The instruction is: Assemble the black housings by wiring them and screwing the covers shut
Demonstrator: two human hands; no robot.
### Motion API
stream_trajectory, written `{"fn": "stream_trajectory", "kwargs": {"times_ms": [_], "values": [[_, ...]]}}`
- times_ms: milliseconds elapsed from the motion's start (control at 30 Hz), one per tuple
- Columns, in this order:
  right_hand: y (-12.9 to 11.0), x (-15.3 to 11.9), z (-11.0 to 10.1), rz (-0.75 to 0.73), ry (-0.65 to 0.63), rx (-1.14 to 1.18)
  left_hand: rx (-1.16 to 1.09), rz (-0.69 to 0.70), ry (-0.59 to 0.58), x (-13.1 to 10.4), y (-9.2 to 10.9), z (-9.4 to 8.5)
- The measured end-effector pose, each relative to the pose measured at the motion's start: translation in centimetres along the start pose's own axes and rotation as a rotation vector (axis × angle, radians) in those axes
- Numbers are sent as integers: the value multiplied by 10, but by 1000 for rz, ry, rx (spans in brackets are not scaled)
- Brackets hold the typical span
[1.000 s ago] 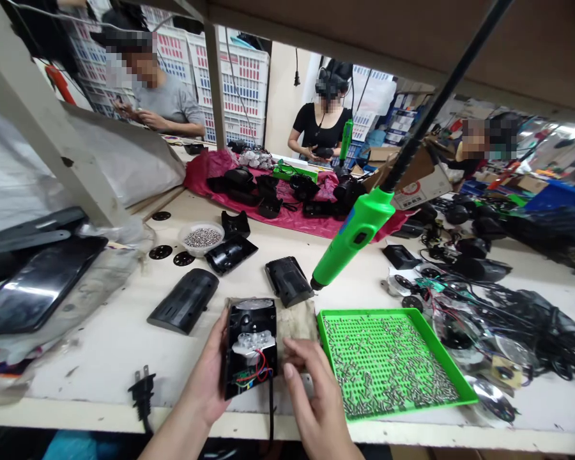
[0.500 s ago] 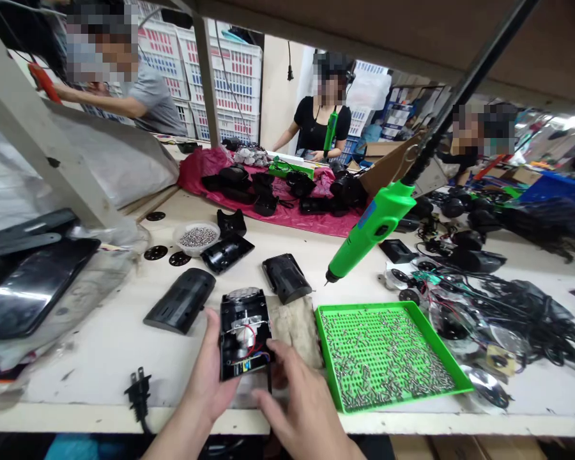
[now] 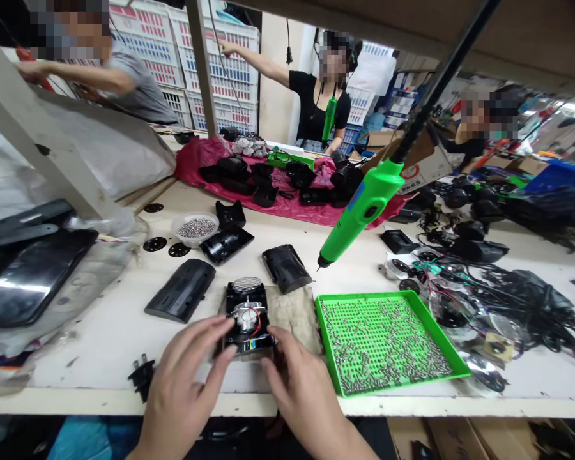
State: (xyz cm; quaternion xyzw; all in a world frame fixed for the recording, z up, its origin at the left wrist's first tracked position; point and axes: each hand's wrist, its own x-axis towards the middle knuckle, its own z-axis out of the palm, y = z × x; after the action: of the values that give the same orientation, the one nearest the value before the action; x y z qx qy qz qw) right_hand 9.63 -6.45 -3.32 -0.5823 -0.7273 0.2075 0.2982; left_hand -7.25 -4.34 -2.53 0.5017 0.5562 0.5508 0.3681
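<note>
- Left hand [image 3: 186, 374]: thumb and fingers spread wide at the near-left edge of the open black housing [image 3: 233, 300]; contact cannot be confirmed.
- Right hand [image 3: 304, 377]: thumb and index finger slightly apart at the near-right corner; the remaining fingers are partly concealed, so any grip cannot be determined.
- Housing: lies on a stained cloth [image 3: 292, 313], round grille [image 3: 247, 284] away from the wearer. Red wires [image 3: 255, 321] show; fingers obscure part of its near end.
- Two-prong plug [image 3: 141, 377]: left of the left hand, its cord out of sight.
- Green screw tray [image 3: 407, 385]: right of the cloth.
- Green power screwdriver [image 3: 359, 214]: hangs tilted above the bench; its supporting rod is cut off above.
</note>
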Motion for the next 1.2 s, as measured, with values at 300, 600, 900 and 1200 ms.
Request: {"fn": "stream_trajectory", "kwargs": {"times_ms": [300,600,900,1200], "values": [[-6,-3,1,-3,-37,28,544,565,-143,-1,-29,-18],[-5,-4,6,-51,-21,122,714,659,-155,-2,-33,-22],[-5,-1,3,-54,-2,122,789,728,-173,1,-31,-23],[4,7,-4,-48,40,127,813,733,-195,-5,-20,-11]]}}
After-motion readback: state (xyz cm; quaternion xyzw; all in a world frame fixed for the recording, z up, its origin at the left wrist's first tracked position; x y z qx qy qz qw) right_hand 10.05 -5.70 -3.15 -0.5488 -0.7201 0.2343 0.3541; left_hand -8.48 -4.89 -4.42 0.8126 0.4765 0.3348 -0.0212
